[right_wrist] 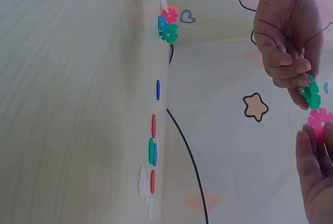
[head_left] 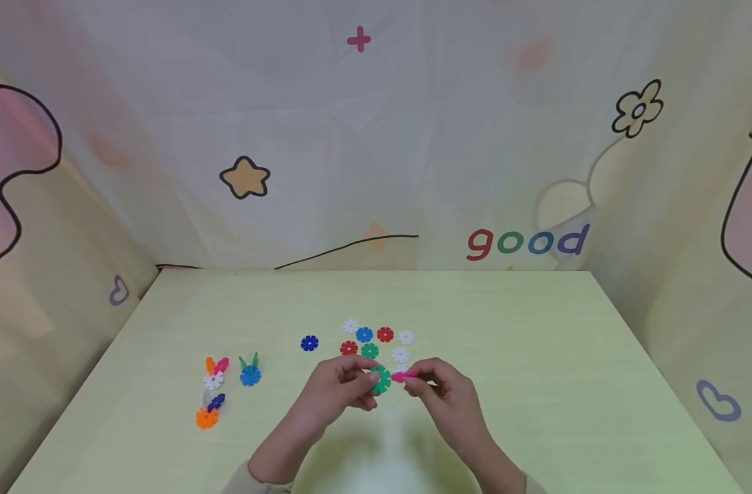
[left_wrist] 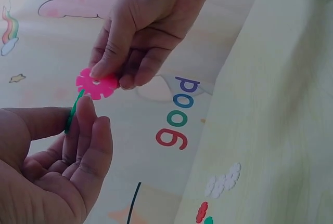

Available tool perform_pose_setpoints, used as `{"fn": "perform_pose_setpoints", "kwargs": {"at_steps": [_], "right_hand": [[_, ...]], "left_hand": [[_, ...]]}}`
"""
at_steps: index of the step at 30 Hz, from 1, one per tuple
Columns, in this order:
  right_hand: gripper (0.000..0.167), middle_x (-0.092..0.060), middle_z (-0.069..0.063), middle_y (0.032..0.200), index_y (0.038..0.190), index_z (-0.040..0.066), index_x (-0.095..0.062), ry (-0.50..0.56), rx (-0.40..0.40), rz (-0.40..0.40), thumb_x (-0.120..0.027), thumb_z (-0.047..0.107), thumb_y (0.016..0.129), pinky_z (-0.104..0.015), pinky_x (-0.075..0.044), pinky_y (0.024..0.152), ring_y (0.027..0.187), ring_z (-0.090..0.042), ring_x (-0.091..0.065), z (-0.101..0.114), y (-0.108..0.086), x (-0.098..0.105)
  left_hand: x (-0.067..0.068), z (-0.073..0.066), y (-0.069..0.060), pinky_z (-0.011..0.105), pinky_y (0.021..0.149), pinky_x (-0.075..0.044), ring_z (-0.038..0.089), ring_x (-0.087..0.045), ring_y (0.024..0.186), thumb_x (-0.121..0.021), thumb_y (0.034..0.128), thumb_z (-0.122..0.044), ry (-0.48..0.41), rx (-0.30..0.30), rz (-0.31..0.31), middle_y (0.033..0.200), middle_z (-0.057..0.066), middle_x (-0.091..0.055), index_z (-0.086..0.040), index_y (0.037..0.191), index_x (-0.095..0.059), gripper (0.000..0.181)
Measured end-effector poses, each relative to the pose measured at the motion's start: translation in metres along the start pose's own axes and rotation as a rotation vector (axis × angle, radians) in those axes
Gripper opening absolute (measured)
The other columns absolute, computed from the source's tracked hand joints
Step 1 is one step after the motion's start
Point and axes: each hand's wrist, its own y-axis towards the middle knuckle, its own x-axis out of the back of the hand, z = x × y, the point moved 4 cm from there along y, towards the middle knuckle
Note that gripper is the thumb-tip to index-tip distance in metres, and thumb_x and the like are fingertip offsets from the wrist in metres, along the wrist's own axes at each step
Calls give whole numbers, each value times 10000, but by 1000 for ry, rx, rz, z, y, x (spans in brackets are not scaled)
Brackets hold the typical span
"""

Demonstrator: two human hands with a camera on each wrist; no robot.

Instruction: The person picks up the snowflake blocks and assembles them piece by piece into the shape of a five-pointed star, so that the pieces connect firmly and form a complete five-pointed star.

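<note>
My left hand (head_left: 342,387) pinches a green notched plastic disc (head_left: 381,379) between thumb and fingers. A pink notched disc (left_wrist: 98,84) is held by its rim between the thumb and fingers of my right hand (head_left: 445,398). The two discs meet edge to edge above the table, set crosswise to each other; whether their notches interlock I cannot tell. In the right wrist view the pink disc (right_wrist: 320,120) sits just below the green disc (right_wrist: 311,93). Beyond my hands lie loose discs, among them a green one (head_left: 370,350) and a red one (head_left: 385,334).
On the left of the table (head_left: 536,343) stands a joined piece of orange, white, pink and dark blue discs (head_left: 213,381). Beside it is a blue disc with two green ones (head_left: 250,374). A dark blue disc (head_left: 309,343) lies apart. A printed cloth (head_left: 314,123) hangs behind.
</note>
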Motion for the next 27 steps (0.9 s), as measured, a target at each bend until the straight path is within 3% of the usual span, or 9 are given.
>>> {"fn": "perform_pose_setpoints", "kwargs": {"at_steps": [3, 10, 19, 23, 27], "right_hand": [[58, -729, -115, 916, 970, 39, -707, -2, 54, -12, -726, 60, 919, -182, -591, 774, 778, -32, -665, 2, 0, -1], [85, -727, -68, 882, 924, 65, -709, -83, 246, -36, -745, 5, 875, -181, -605, 782, 821, 13, -649, 6, -3, -3], [124, -711, -56, 783, 861, 41, -689, -170, 478, -83, -764, -50, 822, -148, -586, 712, 727, -20, -643, 4, -5, -6], [76, -705, -57, 772, 856, 40, -684, -190, 545, -78, -758, 22, 853, -110, -561, 703, 691, -69, -630, 2, -5, -9], [125, -704, -54, 769, 847, 35, -683, -212, 562, -87, -777, -42, 814, -111, -558, 684, 676, -86, -631, 2, -5, -12]], "left_hand": [[0, 1, 1, 330, 795, -646, 82, -692, 690, -636, 1012, -175, -14, -5, -1, 926, 157, -748, 75, 1269, -632, 359], [-2, 3, 2, 294, 769, -643, 58, -687, 659, -631, 1013, -142, -59, 9, -10, 832, 10, -735, 93, 1247, -634, 332], [-10, 5, 2, 274, 742, -639, 61, -668, 647, -614, 997, -50, -67, 29, -27, 835, 26, -727, 121, 1154, -646, 234], [-13, 9, 0, 269, 720, -635, 67, -652, 627, -607, 994, -29, -70, 45, -48, 806, 26, -708, 128, 1133, -637, 211], [-15, 13, 0, 277, 710, -636, 72, -655, 615, -611, 996, -30, -84, 58, -70, 796, 33, -708, 132, 1134, -628, 213]]}}
